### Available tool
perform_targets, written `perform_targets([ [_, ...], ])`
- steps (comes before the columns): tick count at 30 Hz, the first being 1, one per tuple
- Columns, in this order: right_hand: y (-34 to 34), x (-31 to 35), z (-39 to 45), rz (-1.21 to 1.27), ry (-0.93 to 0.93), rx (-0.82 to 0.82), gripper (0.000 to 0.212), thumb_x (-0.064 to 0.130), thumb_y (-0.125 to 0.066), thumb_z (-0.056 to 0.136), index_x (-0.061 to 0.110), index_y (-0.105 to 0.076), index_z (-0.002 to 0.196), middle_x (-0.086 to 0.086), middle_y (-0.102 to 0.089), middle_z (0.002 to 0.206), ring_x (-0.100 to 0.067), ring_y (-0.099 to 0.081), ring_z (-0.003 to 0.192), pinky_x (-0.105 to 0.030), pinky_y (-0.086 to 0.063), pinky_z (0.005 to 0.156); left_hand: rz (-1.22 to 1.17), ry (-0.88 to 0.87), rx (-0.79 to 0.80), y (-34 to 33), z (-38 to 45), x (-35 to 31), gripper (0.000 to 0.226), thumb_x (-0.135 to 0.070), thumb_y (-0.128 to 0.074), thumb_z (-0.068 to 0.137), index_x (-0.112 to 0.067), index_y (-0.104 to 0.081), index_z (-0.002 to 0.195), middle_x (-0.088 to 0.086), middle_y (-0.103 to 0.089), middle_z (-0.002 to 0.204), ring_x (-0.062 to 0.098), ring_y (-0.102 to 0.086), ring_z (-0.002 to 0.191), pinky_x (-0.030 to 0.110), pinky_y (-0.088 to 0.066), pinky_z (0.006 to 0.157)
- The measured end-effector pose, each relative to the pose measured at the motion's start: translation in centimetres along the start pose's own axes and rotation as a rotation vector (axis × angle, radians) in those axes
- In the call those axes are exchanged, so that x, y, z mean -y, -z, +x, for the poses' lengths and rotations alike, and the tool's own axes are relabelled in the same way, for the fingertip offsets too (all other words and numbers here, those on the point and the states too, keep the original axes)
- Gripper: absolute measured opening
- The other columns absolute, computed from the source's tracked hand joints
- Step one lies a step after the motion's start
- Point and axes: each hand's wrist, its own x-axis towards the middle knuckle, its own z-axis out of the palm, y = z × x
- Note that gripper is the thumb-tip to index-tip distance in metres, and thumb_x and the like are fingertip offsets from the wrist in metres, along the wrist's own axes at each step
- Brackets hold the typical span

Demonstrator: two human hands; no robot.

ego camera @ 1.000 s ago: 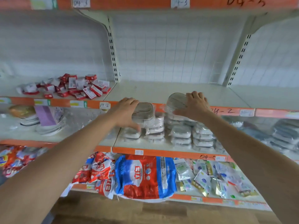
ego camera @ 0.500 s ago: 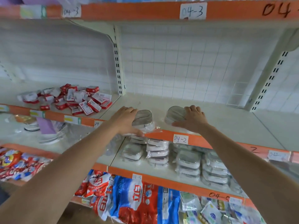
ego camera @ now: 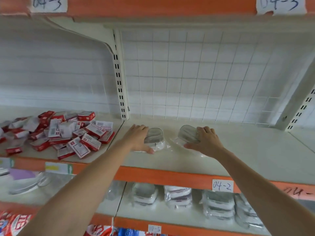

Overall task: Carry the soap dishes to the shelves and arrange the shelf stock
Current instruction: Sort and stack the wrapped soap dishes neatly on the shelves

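White wire-grid back panel (ego camera: 196,79) standing behind cream shelf (ego camera: 238,159); slotted upright (ego camera: 119,79) dividing bays; orange edge strip (ego camera: 162,176) carrying label 04-2 (ego camera: 222,186); soft even light falling.

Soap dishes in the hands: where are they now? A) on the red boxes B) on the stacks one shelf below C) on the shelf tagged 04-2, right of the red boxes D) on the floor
C: each hand, left and right, holds a wrapped soap dish, left one and right one, on the shelf above the 04-2 tag, right of the red boxes.
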Motion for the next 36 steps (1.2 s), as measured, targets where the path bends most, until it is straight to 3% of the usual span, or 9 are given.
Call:
perform_targets([
  [5,-1.3,1.5,2.2,0.029,-0.045,-0.037,0.089,0.063,-0.069,0.071,0.015,-0.037,0.138,-0.004,-0.040,0.135,-0.025,-0.035,0.125,-0.035,-0.032,0.103,-0.055,-0.082,-0.038,-1.2,3.3,1.8,0.115,-0.066,-0.065,0.073,-0.014,-0.002,0.155,0.002,0.003,0.162,0.017,0.004,0.149,0.035,0.007,0.118],
  [8,-0.3,2.3,4.1,0.033,-0.044,-0.071,0.090,0.064,-0.069,0.070,0.015,-0.037,0.138,-0.004,-0.041,0.134,-0.024,-0.035,0.125,-0.035,-0.032,0.103,-0.153,-0.045,-0.112,-1.7,4.2,2.9,0.116,-0.065,-0.067,0.072,-0.019,-0.001,0.155,0.003,0.007,0.161,0.019,0.007,0.148,0.035,0.006,0.118],
  [11,0.9,3.2,6.0,0.027,-0.002,-0.075,0.091,0.065,-0.068,0.069,0.016,-0.037,0.139,-0.003,-0.041,0.133,-0.023,-0.034,0.124,-0.036,-0.032,0.104,-0.409,0.061,-0.163,-2.2,4.4,4.1,0.118,-0.057,-0.078,0.066,-0.011,-0.013,0.152,0.008,-0.010,0.160,0.021,-0.011,0.146,0.032,-0.015,0.116],
  [13,1.0,4.3,7.0,0.026,0.044,-0.061,0.091,0.064,-0.069,0.069,0.016,-0.037,0.140,-0.003,-0.041,0.134,-0.024,-0.034,0.125,-0.036,-0.031,0.105,-0.604,0.099,-0.176,-2.5,4.4,4.6,0.108,-0.046,-0.085,0.064,-0.012,-0.026,0.147,0.008,-0.026,0.153,0.021,-0.027,0.140,0.026,-0.027,0.105],
  [21,-1.1,8.9,10.3,0.026,0.172,0.036,0.094,0.061,-0.071,0.071,0.016,-0.031,0.144,-0.002,-0.036,0.141,-0.022,-0.030,0.130,-0.035,-0.028,0.107,-0.786,0.195,-0.206,-3.5,6.1,4.9,0.110,-0.038,-0.089,0.060,-0.011,-0.027,0.148,0.004,-0.032,0.150,0.021,-0.033,0.137,0.029,-0.030,0.106],
  [25,-1.4,10.3,11.5,0.051,0.225,0.080,0.094,0.056,-0.073,0.072,0.014,-0.030,0.144,-0.002,-0.035,0.141,-0.021,-0.029,0.131,-0.034,-0.028,0.106,-0.871,0.242,-0.272,-3.8,6.7,5.4,0.098,-0.040,-0.093,0.050,-0.014,-0.044,0.131,-0.002,-0.050,0.128,0.016,-0.051,0.118,0.027,-0.042,0.092],
  [33,-3.2,11.8,13.5,0.027,0.272,0.111,0.093,0.056,-0.073,0.071,0.016,-0.032,0.144,0.000,-0.035,0.144,-0.021,-0.029,0.133,-0.036,-0.026,0.110,-0.953,0.203,-0.252,-3.5,6.3,7.4,0.075,-0.026,-0.086,0.068,-0.020,-0.047,0.132,-0.018,-0.047,0.114,0.004,-0.049,0.108,0.016,-0.035,0.083],
  [36,-3.4,12.2,14.0,0.050,0.295,0.131,0.094,0.055,-0.074,0.071,0.017,-0.031,0.145,0.002,-0.034,0.146,-0.020,-0.027,0.136,-0.037,-0.025,0.111,-0.947,0.204,-0.234,-3.5,6.2,7.7,0.061,-0.022,-0.085,0.070,-0.027,-0.052,0.122,-0.022,-0.049,0.101,-0.003,-0.048,0.091,0.003,-0.034,0.063],
])
